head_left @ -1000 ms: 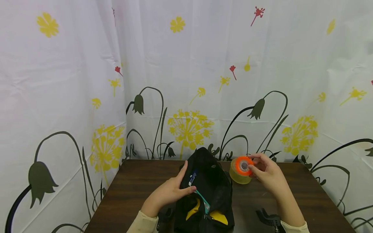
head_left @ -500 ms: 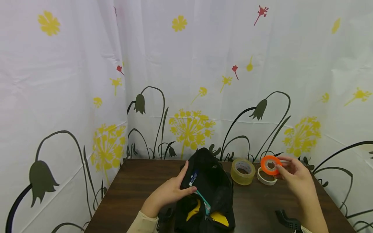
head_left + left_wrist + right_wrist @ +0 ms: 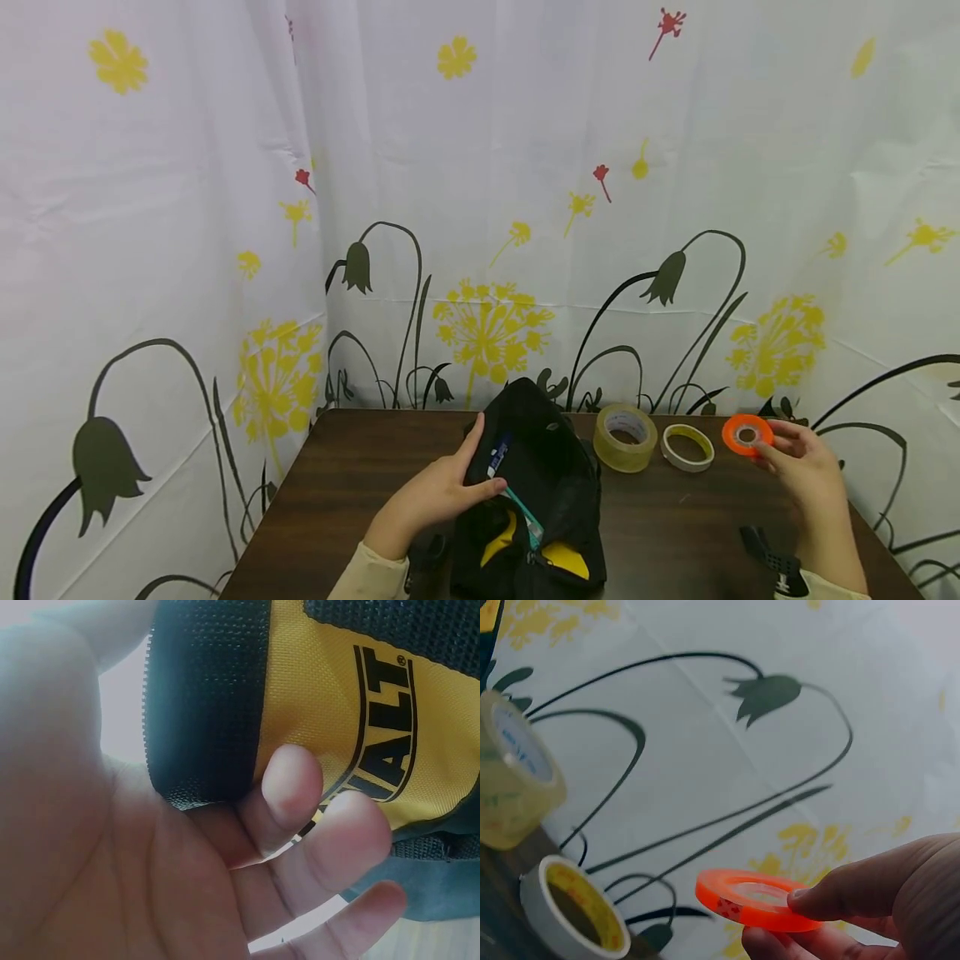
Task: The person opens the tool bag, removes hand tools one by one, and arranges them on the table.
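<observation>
My left hand (image 3: 435, 500) grips the side of a black tool bag (image 3: 543, 467) that is unzipped at the top. The thumb lies over the opening, and in the left wrist view the fingers curl against the yellow outer panel (image 3: 315, 690) with black lettering. A blue-and-white pen (image 3: 496, 458) and a slim teal item (image 3: 525, 512) show inside the bag. Over the table's right part, my right hand (image 3: 810, 475) pinches a roll of bright orange tape (image 3: 731, 896) between thumb and fingers. The roll is held nearly flat in the right wrist view.
Right of the bag stand a wide roll of clear packing tape (image 3: 624, 458) and a narrower white roll of tape (image 3: 685, 466), side by side near the back edge of the dark wooden table (image 3: 360, 467). A flowered white curtain (image 3: 480, 167) hangs behind.
My right hand has carried the orange tape rightward, from in front of the clear roll to beyond the white roll, which now shows fully. My left hand stays on the bag.
</observation>
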Demonstrator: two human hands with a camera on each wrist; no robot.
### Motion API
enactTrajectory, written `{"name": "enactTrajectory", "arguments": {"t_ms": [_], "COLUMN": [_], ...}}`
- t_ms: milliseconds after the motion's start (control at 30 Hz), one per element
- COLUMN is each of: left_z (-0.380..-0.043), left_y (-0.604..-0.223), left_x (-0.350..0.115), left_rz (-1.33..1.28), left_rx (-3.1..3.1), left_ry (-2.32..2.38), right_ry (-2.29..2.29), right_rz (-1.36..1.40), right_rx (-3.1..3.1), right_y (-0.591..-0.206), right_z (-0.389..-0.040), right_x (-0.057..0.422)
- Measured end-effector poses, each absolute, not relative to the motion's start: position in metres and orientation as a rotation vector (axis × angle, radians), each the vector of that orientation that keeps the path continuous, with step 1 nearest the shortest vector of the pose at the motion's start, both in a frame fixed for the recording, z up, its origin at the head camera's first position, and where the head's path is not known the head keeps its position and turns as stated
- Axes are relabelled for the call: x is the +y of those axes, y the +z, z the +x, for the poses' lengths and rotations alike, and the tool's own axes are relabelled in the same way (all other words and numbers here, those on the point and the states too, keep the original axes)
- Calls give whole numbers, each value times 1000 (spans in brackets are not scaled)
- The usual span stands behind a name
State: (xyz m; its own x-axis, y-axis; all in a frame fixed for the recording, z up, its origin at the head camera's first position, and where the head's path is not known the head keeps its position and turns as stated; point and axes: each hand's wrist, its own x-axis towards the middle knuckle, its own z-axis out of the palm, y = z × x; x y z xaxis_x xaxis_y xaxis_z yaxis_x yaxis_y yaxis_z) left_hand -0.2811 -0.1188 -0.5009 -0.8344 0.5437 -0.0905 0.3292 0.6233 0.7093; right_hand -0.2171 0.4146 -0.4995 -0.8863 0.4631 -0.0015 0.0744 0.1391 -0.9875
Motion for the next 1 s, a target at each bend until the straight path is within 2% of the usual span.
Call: {"name": "enactTrajectory", "arguments": {"t_ms": [233,600,1000], "left_z": [-284,-283,-283], "left_y": [-500,-501,-503], "left_x": [-118,-118,-117], "left_rz": [705,694,695], "left_rx": [2563,2552,2535], "left_ry": [1029,1036,1035], "right_ry": [1725,1756,1819], "right_rz": [-779,-876,-902], "right_rx": [-2108,-1981,-1887], "right_y": [-530,-569,-591], "right_z": [-231,-237,-239], "right_x": [430,437,436]}}
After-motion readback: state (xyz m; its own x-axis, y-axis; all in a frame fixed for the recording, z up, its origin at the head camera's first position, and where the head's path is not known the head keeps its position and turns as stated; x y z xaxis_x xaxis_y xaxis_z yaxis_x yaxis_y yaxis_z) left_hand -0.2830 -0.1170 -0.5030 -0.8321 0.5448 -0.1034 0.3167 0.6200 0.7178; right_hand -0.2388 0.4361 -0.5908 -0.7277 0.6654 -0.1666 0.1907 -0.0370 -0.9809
